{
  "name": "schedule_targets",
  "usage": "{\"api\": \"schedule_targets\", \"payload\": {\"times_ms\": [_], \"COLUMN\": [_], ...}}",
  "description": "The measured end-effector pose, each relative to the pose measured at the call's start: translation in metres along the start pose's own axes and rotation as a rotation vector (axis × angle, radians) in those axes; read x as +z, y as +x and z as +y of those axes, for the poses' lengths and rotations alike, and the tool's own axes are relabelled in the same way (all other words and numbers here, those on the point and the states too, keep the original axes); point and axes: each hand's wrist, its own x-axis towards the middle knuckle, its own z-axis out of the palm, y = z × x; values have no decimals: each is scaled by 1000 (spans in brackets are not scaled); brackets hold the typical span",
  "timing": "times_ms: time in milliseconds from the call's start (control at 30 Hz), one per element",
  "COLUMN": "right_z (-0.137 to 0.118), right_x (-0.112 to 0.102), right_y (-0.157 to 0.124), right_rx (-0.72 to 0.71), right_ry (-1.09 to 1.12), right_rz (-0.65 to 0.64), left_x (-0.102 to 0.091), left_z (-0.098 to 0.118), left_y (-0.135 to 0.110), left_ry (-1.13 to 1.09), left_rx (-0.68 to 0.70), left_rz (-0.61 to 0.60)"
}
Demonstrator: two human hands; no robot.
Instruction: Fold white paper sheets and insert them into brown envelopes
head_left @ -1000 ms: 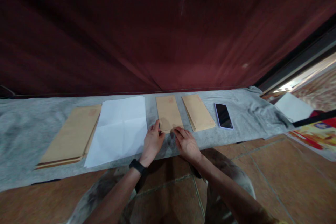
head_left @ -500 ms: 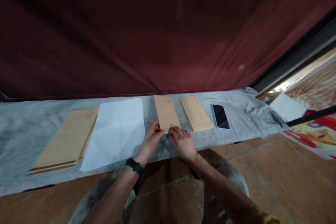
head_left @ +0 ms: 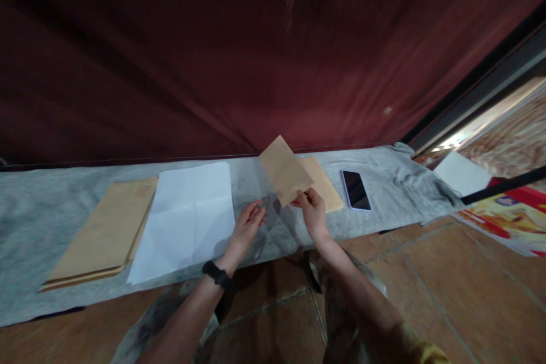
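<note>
My right hand (head_left: 313,211) pinches the near corner of a narrow brown envelope (head_left: 285,170) and holds it lifted and tilted above the grey cloth (head_left: 55,205). My left hand (head_left: 247,227) hovers just left of it with loosely curled fingers, holding nothing, a black band on its wrist. Partly behind the lifted envelope lies a stack of similar brown envelopes (head_left: 326,185). To the left of my left hand lies a creased white sheet (head_left: 187,216).
A pile of large brown envelopes (head_left: 104,233) rests at the left of the cloth. A black phone (head_left: 355,189) lies right of the small stack. White paper (head_left: 463,173) and a colourful printed sheet (head_left: 512,219) lie at far right. A dark red curtain hangs behind; tiled floor below.
The envelope that lay flat under both hands has been raised off the cloth by my right hand. My left hand has let go and drawn back a little.
</note>
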Motion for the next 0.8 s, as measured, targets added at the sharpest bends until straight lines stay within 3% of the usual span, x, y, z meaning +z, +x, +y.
{"api": "schedule_targets", "payload": {"times_ms": [67,167,267,467,633,700,800], "right_z": [3,11,20,31,37,40,40], "right_x": [4,11,17,16,3,0,-3], "right_y": [0,-11,-25,-30,-20,-19,-23], "right_rx": [168,368,480,582,492,356,20], "right_ry": [238,424,483,453,231,41,-262], "right_rz": [-19,-75,-130,-192,-138,-127,-201], "left_x": [0,-1,-2,-11,-27,-31,-33], "left_z": [-2,1,6,3,-7,-10,-13], "left_y": [-1,-1,1,11,21,23,24], "left_ry": [-77,-210,-229,-31,164,253,412], "left_rx": [-45,-80,-40,-15,10,22,63], "left_rz": [-45,-59,-65,-97,-60,-58,-35]}}
